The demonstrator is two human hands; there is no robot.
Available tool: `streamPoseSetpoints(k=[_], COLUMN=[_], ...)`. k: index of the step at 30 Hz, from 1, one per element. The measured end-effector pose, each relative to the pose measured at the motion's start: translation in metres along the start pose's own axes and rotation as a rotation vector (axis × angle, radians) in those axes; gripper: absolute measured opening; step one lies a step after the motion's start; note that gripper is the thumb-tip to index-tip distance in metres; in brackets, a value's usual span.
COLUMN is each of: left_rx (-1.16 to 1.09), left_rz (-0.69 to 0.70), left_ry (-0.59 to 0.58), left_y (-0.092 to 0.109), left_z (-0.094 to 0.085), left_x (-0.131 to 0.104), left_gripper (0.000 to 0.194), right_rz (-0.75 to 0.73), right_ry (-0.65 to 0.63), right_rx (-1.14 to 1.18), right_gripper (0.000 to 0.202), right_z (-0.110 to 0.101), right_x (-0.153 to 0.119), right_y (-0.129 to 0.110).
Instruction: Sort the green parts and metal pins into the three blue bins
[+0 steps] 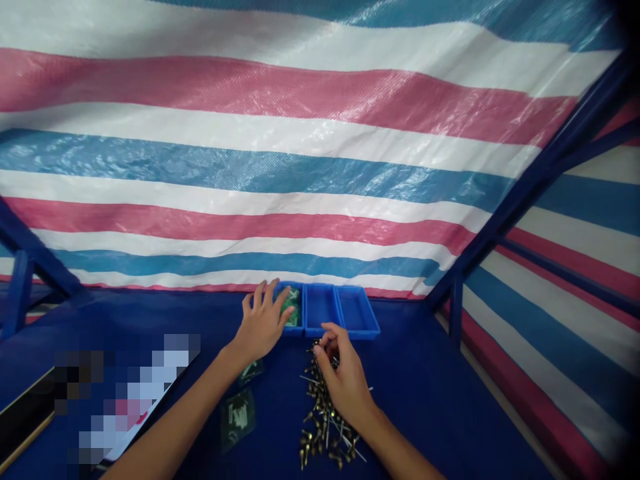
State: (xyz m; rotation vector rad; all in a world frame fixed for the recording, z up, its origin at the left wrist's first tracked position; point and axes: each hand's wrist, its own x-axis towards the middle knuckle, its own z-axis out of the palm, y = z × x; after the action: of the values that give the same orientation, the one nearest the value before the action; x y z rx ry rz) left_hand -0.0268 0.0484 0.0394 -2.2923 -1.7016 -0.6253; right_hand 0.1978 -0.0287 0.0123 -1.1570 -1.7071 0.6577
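1. Clear packets lie on the table.
2. Left hand, grip spread, is at the blue tray of green packets.
3. Brass-coloured pieces lie heaped.
4. Right hand curls over them; cannot tell whether its grip pinches any.

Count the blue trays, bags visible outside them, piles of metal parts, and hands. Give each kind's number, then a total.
Trays: 3
Bags outside trays: 2
Piles: 1
Hands: 2
Total: 8
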Motion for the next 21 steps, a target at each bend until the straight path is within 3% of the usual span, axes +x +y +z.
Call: streamPoseSetpoints(k=[4, 7, 14, 17, 21], left_rx=[-0.019, -0.012, -0.069, -0.177, -0.294], left_rz=[-0.059, -0.095, -0.195, -0.229, -0.204], left_ry=[0.07, -0.003, -0.107, -0.098, -0.081], left_y=[-0.003, -0.014, -0.034, -0.035, -0.036], left_z=[-0.023, -0.032, -0.008, 0.0, 0.001], left_x=[-0.018, -0.045, -0.106, -0.111, -0.107], left_gripper=[0.037, 0.035, 0.053, 0.05, 0.029], right_rz=[-0.053, -0.073, -0.094, -0.087, -0.087], right_ry=[-0.037, -0.053, -0.079, -0.083, -0.081], right_rx=[-0.025, -0.043, -0.051, -0.057, -0.062], right_gripper=[0.025, 0.021, 0.02, 0.019, 0.019], right_z=[-0.004, -0.006, -0.003, -0.003, -0.003], right_x=[0.001, 0.002, 0.002, 0.002, 0.002], right_y=[-0.004, -0.007, -0.004, -0.002, -0.002])
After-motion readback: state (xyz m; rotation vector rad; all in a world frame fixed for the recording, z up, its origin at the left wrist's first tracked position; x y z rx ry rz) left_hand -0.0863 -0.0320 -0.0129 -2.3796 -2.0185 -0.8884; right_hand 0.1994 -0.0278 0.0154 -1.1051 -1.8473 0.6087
